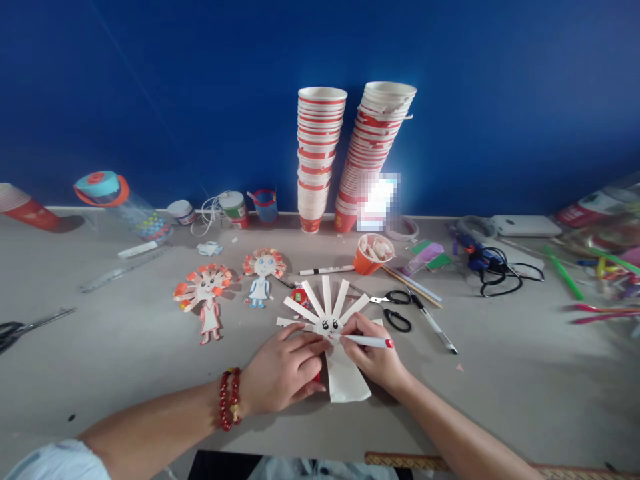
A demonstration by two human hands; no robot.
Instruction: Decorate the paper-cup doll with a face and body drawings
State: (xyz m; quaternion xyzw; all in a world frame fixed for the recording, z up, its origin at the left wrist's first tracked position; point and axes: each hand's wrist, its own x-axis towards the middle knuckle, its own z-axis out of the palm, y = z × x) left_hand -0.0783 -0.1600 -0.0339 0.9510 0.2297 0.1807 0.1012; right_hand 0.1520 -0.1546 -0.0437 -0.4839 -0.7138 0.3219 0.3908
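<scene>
On the table lies a white paper cup cutout [349, 380], its upper strips fanned out around a round face with black eyes and a red mouth. My right hand [373, 350] is closed around a white marker [367, 341] with a red end; the tip meets the face near the mouth. Flat over the cutout's left side rests my left hand [285, 370], fingers stretched and thumb apart, steadying it. Something small and red [317, 377] shows beneath that hand, mostly hidden. Left of it lie two finished-looking paper dolls, one in a pink dress [210, 317] and one in blue [259, 290].
Two tall paper cup stacks [315, 160] [375, 143] stand by the blue wall. Scissors [397, 310], a black-capped pen [435, 323] and a cup of scraps [371, 257] lie beyond my right hand. A bottle [123, 203] leans at left; more scissors [35, 327] lie far left.
</scene>
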